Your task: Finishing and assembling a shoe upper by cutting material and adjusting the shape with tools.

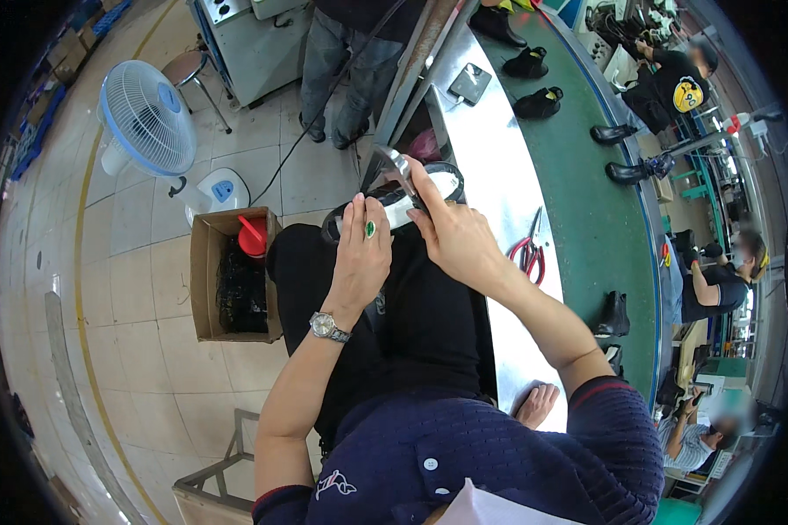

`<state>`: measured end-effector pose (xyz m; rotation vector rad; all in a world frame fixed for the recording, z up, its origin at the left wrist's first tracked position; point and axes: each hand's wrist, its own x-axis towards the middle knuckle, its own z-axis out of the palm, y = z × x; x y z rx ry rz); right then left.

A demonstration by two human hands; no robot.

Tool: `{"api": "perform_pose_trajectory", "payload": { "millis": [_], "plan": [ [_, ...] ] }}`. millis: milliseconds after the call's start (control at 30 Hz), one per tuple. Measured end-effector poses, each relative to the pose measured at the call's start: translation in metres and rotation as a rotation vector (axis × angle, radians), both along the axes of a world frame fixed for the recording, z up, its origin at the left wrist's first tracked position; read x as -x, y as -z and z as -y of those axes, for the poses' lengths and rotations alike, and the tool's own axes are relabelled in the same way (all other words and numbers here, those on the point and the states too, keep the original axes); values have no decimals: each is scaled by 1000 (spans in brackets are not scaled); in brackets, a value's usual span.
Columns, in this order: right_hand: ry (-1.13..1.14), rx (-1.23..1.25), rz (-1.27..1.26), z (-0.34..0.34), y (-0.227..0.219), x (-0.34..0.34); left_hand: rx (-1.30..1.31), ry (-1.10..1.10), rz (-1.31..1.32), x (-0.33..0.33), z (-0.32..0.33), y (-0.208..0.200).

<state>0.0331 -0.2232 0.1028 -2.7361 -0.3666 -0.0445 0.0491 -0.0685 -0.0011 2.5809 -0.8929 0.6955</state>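
Across my lap lies a black shoe [447, 182] with a white area showing on its upward side. My left hand [362, 254], with a green ring and a wristwatch, rests over the shoe's near left part, fingers straight and close together; its thumb is hidden. My right hand [454, 234] is closed around a shiny, curved metal hand tool [397, 166] held over the shoe. Part of that tool is hidden by my fingers, and its exact kind is unclear.
Red-handled cutters [529, 255] lie on the metal bench [512, 337] at my right, near another person's hand [537, 404]. Beyond runs a green conveyor [578, 192] with black shoes [538, 103]. A cardboard box [203, 293] and fan [149, 118] stand left.
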Motion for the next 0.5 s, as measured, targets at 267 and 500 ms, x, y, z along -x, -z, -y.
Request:
{"api": "perform_pose_trajectory", "payload": {
  "millis": [267,500],
  "plan": [
    [-52,19,-26,-2,4,-8,-33,-87,-292,-5,-27,-38],
    [-104,134,-91,-5,14,-16,-32,2,-286,-6,-32,-18]
  ]
}}
